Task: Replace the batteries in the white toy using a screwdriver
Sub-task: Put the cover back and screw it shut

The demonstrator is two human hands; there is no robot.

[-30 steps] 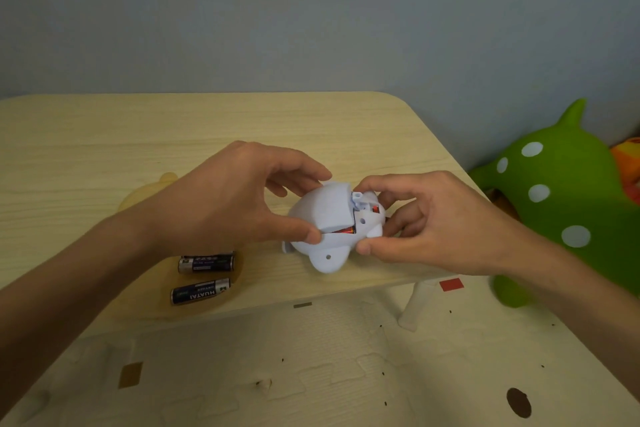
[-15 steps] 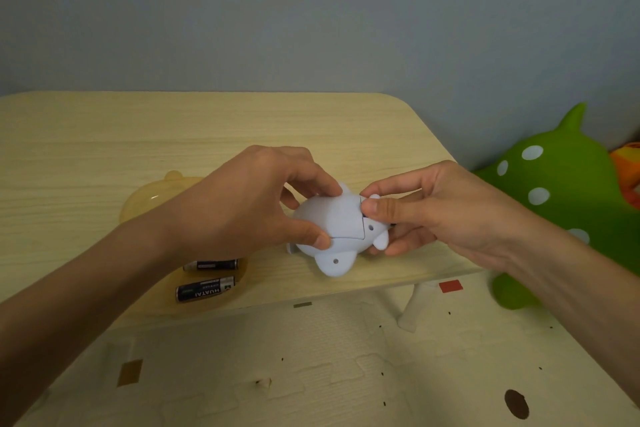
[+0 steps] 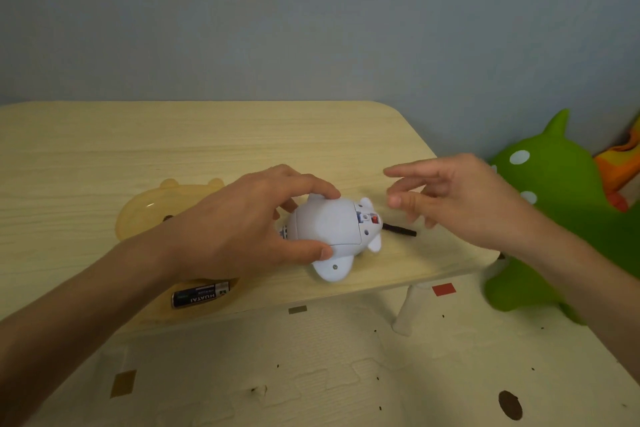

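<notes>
Right hand lifted off, open | left hand grip holds white toy

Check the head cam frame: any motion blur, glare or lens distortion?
Head view: the right hand is motion-blurred, fingers smeared; the left hand and the white toy it grips are fairly sharp. Lighting is dim and flat, shadows soft, with only a small glint on the yellow tray. Wide-angle bending shows in the table edges.
</notes>
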